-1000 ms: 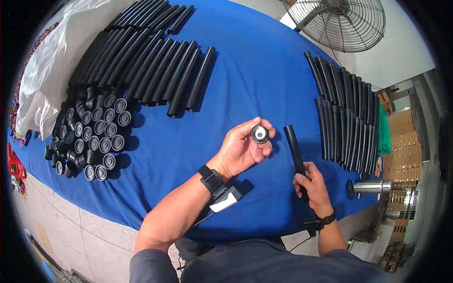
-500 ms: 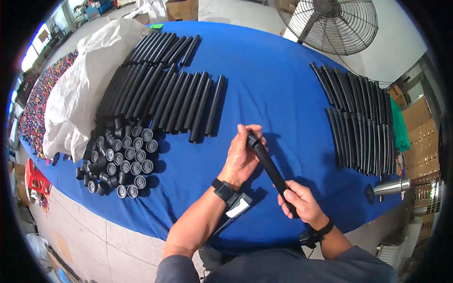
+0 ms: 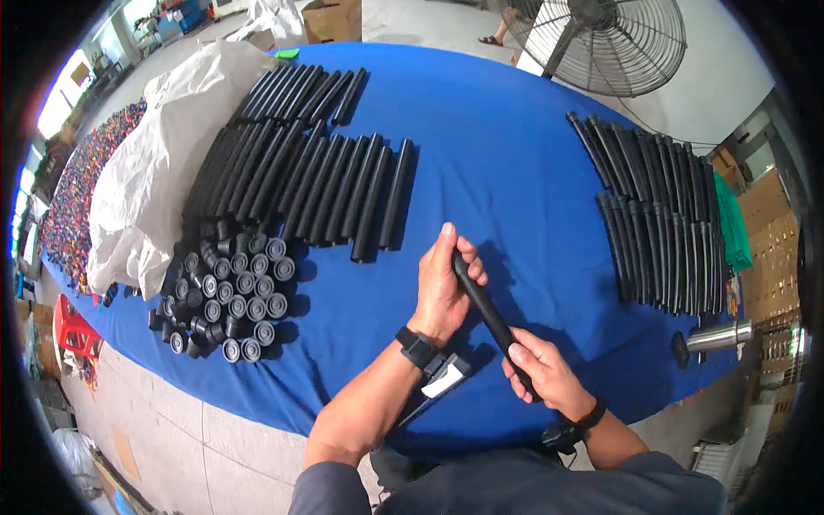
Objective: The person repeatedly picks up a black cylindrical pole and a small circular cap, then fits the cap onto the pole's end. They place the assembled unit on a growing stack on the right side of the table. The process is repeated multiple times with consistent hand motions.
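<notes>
A black tube slants between my two hands above the blue cloth. My left hand is closed round its upper end, thumb pointing up, so that end is partly hidden. Lower down, my right hand grips the tube near its other end, with the thumb on top. To the left lie rows of loose black tubes. Nearer me is a cluster of black round caps, many with their ringed faces up. Two rows of black tubes with thicker ends lie at the right.
A white sack and a heap of small colourful pieces cover the table's left side. A metal cylinder with a black end rests at the right edge by green material. A caged fan stands beyond the far edge.
My left fingers have closed round the tube's upper end, hiding the thicker cap seen there before. My right hand keeps its grip. A person's foot has appeared beside the fan.
</notes>
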The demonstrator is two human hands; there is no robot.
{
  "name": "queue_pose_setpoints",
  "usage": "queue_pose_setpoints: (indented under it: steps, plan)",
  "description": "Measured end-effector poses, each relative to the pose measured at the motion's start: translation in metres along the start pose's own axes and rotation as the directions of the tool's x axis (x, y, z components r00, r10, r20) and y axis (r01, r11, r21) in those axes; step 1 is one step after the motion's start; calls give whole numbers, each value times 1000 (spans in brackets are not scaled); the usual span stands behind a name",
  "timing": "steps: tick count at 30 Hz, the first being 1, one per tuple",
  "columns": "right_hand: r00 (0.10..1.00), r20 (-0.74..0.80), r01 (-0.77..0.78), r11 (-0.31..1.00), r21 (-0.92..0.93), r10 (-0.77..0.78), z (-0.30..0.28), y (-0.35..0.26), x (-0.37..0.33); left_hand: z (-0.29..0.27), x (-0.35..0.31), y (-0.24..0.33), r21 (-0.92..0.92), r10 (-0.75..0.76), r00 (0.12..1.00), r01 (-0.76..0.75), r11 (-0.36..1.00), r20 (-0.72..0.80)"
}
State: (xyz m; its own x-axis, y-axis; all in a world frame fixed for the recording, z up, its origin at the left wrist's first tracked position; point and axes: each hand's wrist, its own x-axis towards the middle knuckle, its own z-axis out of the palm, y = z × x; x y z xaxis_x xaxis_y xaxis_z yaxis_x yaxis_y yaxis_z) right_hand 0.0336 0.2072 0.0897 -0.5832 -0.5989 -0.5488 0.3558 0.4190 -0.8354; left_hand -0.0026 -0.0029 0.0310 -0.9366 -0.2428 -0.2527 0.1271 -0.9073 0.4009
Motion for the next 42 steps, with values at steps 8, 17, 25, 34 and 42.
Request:
queue_pose_setpoints:
  steps: [8, 17, 25, 34, 42]
  plan:
    - [992, -50, 103, 983, -153, -112, -1, 14, 7, 4, -9, 3, 110, 123, 991, -117, 987, -51]
    - [919, -117, 288, 845, -450, -376, -9, 20, -1, -2, -4, -7, 1, -6, 1000, 6, 1000, 8]
    - [973, 215, 30, 973, 230, -81, -30, 27, -7, -20, 3, -2, -77, -107, 994, 109, 991, 29]
    - [987, 150, 70, 996, -57, -60, 3, 2, -18, -13, -4, -7, -25, -23, 999, 22, 999, -42]
    - [995, 66, 89, 988, -129, -81, 0, 10, -12, -16, 0, -11, -60, -71, 996, 67, 996, -58]
